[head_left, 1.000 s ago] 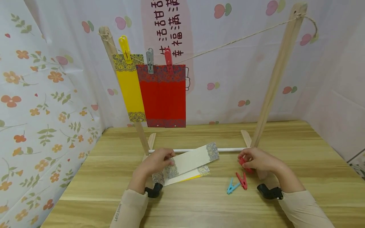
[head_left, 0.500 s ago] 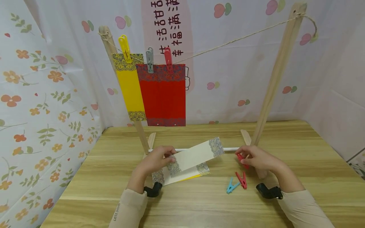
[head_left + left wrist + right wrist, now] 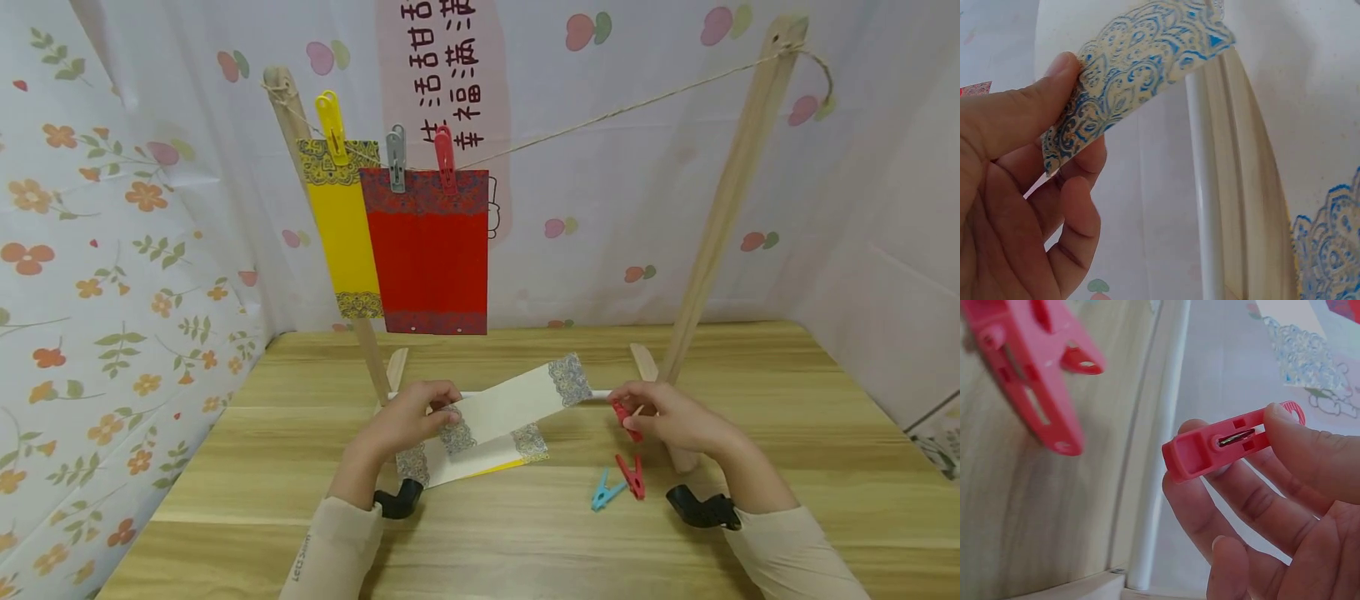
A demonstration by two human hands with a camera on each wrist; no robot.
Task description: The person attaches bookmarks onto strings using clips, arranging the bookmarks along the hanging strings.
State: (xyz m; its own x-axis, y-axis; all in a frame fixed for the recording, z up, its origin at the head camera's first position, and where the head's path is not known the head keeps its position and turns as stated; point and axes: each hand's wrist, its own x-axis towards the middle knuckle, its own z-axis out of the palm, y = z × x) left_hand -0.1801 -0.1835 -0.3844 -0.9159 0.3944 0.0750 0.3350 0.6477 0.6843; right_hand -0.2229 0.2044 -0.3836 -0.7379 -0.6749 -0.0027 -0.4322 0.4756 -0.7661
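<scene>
My left hand (image 3: 412, 418) pinches the near end of a cream paper strip (image 3: 510, 406) with blue patterned ends, thumb on top in the left wrist view. The strip is lifted and tilts up to the right. Beneath it another cream strip (image 3: 472, 463) lies on the table, with a yellow edge (image 3: 498, 468) showing under it. My right hand (image 3: 675, 417) holds a red clothespin (image 3: 1229, 444) between thumb and fingers. Below that hand, a second red clothespin (image 3: 632, 477) and a light blue clothespin (image 3: 606, 492) lie on the table.
A twine line (image 3: 622, 110) sags between two wooden posts (image 3: 731, 225). Yellow, grey and red clothespins hold a yellow sheet (image 3: 345, 242) and red paper (image 3: 431, 267) on its left part. A white rod (image 3: 602, 394) joins the posts low down.
The cream strip has risen off the pile and its far end has swung upward. My right hand has lifted a little and moved left with the red clothespin.
</scene>
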